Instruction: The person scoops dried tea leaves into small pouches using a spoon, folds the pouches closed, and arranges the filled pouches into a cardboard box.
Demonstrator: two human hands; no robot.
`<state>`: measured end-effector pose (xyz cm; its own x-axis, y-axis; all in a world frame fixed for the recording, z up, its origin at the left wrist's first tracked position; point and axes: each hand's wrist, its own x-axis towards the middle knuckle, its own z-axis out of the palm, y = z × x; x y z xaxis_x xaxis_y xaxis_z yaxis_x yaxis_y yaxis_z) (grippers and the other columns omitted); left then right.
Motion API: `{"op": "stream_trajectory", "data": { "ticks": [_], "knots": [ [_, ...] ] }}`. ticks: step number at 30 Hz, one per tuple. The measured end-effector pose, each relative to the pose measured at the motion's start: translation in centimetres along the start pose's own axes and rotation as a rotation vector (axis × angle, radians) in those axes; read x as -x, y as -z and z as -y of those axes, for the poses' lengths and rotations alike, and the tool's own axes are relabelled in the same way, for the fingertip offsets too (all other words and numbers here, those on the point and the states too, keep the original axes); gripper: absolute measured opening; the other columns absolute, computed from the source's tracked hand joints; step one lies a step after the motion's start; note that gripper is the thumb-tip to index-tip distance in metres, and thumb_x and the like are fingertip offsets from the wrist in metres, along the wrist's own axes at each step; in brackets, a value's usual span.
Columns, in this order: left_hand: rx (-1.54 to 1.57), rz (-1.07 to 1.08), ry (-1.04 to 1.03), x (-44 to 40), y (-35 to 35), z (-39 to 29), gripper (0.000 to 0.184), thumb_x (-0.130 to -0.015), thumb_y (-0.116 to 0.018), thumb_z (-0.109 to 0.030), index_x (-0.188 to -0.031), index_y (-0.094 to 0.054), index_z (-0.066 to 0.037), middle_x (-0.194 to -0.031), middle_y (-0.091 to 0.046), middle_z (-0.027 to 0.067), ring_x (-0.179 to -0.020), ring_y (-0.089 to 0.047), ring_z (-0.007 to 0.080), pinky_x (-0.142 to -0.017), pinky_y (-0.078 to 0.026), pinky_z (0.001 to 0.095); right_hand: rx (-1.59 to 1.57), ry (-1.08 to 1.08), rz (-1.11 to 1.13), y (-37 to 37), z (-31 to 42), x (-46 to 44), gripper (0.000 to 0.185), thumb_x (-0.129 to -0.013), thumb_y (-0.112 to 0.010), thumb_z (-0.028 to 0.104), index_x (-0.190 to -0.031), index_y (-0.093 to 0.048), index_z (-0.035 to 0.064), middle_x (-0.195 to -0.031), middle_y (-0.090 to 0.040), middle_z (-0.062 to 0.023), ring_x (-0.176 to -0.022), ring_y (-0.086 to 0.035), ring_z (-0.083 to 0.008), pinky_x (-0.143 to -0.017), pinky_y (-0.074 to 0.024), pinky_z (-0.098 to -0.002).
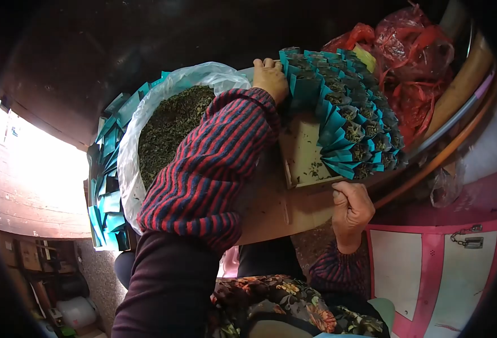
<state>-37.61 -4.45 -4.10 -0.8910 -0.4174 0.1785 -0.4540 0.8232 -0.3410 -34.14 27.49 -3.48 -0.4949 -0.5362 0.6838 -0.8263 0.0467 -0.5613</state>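
Note:
My left hand (pixel 271 80) reaches to the far left corner of a shallow wooden tray (pixel 302 143), its fingers bent over and closed; the fingertips are hidden. Beside it stand rows of small blue-green paper packets (pixel 338 107), open at the top, several showing dark dried leaf inside. At the tray's near edge is my right hand (pixel 352 211), curled into a fist with the thumb against the fingers; whether anything is in it cannot be seen. Left of the tray, under my left forearm, sits a white plastic bag (pixel 130 163) full of dark green crumbled dried leaf (pixel 172 124).
More blue-green packets (pixel 110 203) line the left side of the bag. Red plastic bags (pixel 414 50) lie behind the tray on the right, beside curved pipes or tubes (pixel 457 107). A pink-and-white cabinet (pixel 428 265) with a padlock stands at lower right. Leaf crumbs lie on the tray.

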Motion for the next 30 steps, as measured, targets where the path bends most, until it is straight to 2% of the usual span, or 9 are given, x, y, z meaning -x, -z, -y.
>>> {"op": "stream_trajectory", "data": {
  "ticks": [3, 4, 9, 14, 18, 25, 27, 28, 30],
  "knots": [
    [0.055, 0.05, 0.036, -0.1, 0.0, 0.1, 0.027, -0.084, -0.054, -0.025, -0.104, -0.069, -0.015, -0.118, -0.057, 0.0024, -0.109, -0.049, 0.0238, -0.085, -0.032, 0.0463, 0.004, -0.013, 0.02, 0.0, 0.0, 0.0, 0.005, -0.082, -0.062, 0.003, -0.084, -0.062, -0.0008, -0.072, -0.058, -0.0085, -0.065, -0.055, -0.0201, -0.059, -0.0433, -0.0283],
    [0.095, 0.097, 0.037, 0.1, 0.5, 0.1, 0.034, -0.089, -0.044, -0.024, -0.109, -0.069, -0.011, -0.118, -0.06, 0.0061, -0.112, -0.049, 0.0261, -0.093, -0.027, 0.0502, -0.001, -0.022, 0.029, 0.0, 0.1, 0.0, 0.004, -0.082, -0.062, 0.003, -0.084, -0.062, -0.0009, -0.072, -0.058, -0.0085, -0.065, -0.055, -0.0201, -0.06, -0.0433, -0.0284],
    [-0.023, 0.1, -0.038, 0.7, 0.3, 0.3, 0.026, -0.088, -0.051, -0.025, -0.103, -0.069, -0.016, -0.112, -0.062, 0.0049, -0.11, -0.051, 0.0268, -0.085, -0.034, 0.0539, -0.027, -0.028, 0.047, 0.1, 0.1, 0.0, 0.005, -0.08, -0.063, 0.0, -0.085, -0.063, -0.0009, -0.072, -0.057, -0.0091, -0.066, -0.055, -0.0211, -0.061, -0.0434, -0.0287],
    [-0.11, 0.321, -0.168, 1.2, 1.7, -0.4, 0.033, -0.088, -0.051, -0.033, -0.109, -0.067, -0.014, -0.122, -0.06, 0.0094, -0.122, -0.047, 0.0322, -0.096, -0.023, 0.0666, -0.029, -0.034, 0.044, 0.0, 0.1, 0.0, 0.005, -0.08, -0.063, 0.0, -0.085, -0.063, -0.0009, -0.071, -0.057, -0.0092, -0.067, -0.055, -0.0219, -0.061, -0.0439, -0.0292],
    [-0.23, 0.489, -0.244, 0.6, 0.3, -2.2, 0.047, -0.094, -0.038, -0.045, -0.128, -0.057, -0.019, -0.131, -0.056, 0.0028, -0.128, -0.044, 0.0269, -0.1, -0.012, 0.0673, -0.037, -0.022, 0.044, 0.1, 0.2, -0.1, 0.006, -0.079, -0.064, 0.0, -0.085, -0.063, -0.0006, -0.072, -0.057, -0.0094, -0.067, -0.055, -0.0227, -0.062, -0.0444, -0.0299],
    [-0.162, 0.442, -0.286, 2.4, 1.9, -3.6, 0.052, -0.091, -0.04, -0.051, -0.13, -0.055, -0.02, -0.131, -0.056, 0.0041, -0.126, -0.047, 0.0283, -0.1, -0.012, 0.068, -0.026, -0.033, 0.059, 0.8, 0.0, 0.1, 0.006, -0.079, -0.065, 0.0, -0.084, -0.062, 0.0, -0.071, -0.057, -0.0093, -0.066, -0.055, -0.0236, -0.062, -0.0444, -0.0309],
    [-0.19, 0.583, -0.327, 2.6, 2.8, -4.1, 0.053, -0.09, -0.043, -0.051, -0.13, -0.056, -0.019, -0.13, -0.057, 0.0044, -0.127, -0.046, 0.0287, -0.101, -0.012, 0.0683, -0.023, -0.037, 0.054, 0.7, -0.2, 0.3, 0.006, -0.079, -0.064, 0.001, -0.084, -0.062, 0.0004, -0.071, -0.056, -0.0093, -0.066, -0.055, -0.0237, -0.062, -0.0441, -0.0312],
    [-0.072, 0.417, -0.294, 3.0, 1.4, -3.9, 0.051, -0.09, -0.043, -0.051, -0.126, -0.06, -0.018, -0.129, -0.057, 0.0058, -0.126, -0.048, 0.0291, -0.101, -0.011, 0.0687, -0.026, -0.036, 0.052, 0.8, -0.2, 0.2, 0.006, -0.079, -0.064, 0.001, -0.084, -0.062, 0.0004, -0.071, -0.056, -0.0093, -0.066, -0.055, -0.0237, -0.062, -0.0441, -0.0312],
    [-0.085, 0.492, -0.311, 3.3, 1.9, -4.2, 0.051, -0.09, -0.043, -0.05, -0.125, -0.06, -0.017, -0.129, -0.057, 0.0065, -0.125, -0.049, 0.0292, -0.102, -0.011, 0.0689, -0.033, -0.023, 0.058, 0.9, -0.1, 0.1, 0.006, -0.079, -0.064, 0.001, -0.084, -0.062, 0.0007, -0.071, -0.057, -0.0094, -0.066, -0.055, -0.0235, -0.061, -0.0441, -0.0311]
  ]
}}
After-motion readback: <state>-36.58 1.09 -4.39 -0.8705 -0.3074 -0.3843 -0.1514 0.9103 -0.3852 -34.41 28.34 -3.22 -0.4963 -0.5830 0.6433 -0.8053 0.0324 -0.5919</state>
